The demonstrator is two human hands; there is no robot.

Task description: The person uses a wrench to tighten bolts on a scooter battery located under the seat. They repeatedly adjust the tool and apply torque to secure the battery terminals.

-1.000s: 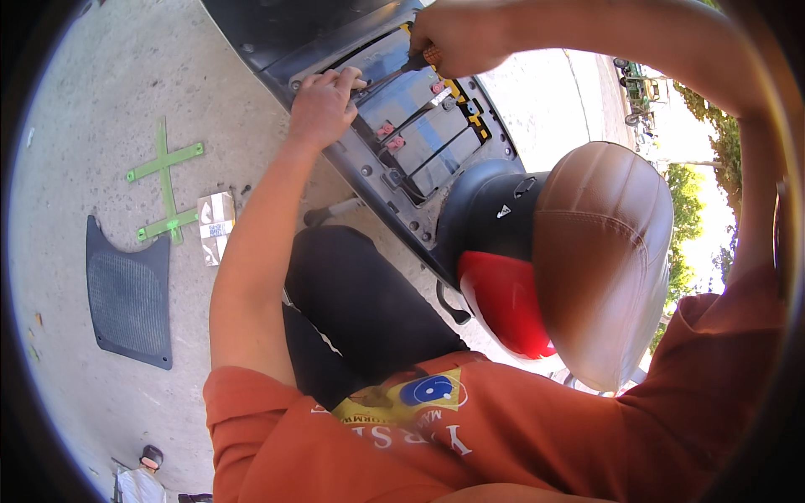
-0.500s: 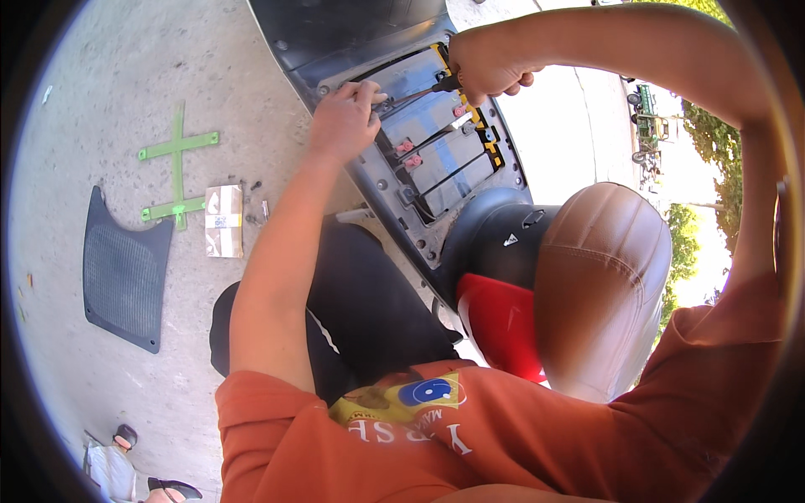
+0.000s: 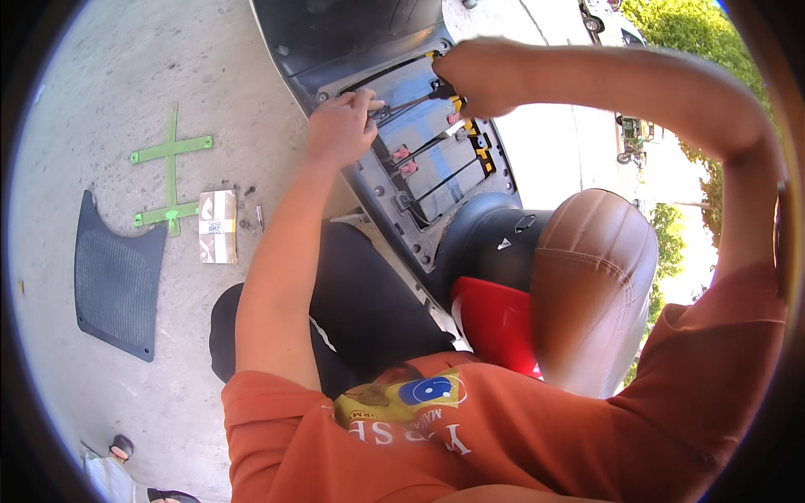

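Count one left hand [image 3: 342, 132], one right hand [image 3: 480, 77], one screwdriver [image 3: 440, 90], one scooter [image 3: 490, 239], one seat [image 3: 591, 251], one box [image 3: 218, 226], one dark panel [image 3: 117, 285] and three green strips [image 3: 172, 149].

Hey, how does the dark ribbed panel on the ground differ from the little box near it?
The panel is dark grey, while the box is brownish with a white band. The panel is clearly larger than the box. The panel has a curved cut-out along one edge, whereas the box is plainly rectangular. Both lie on the concrete ground.
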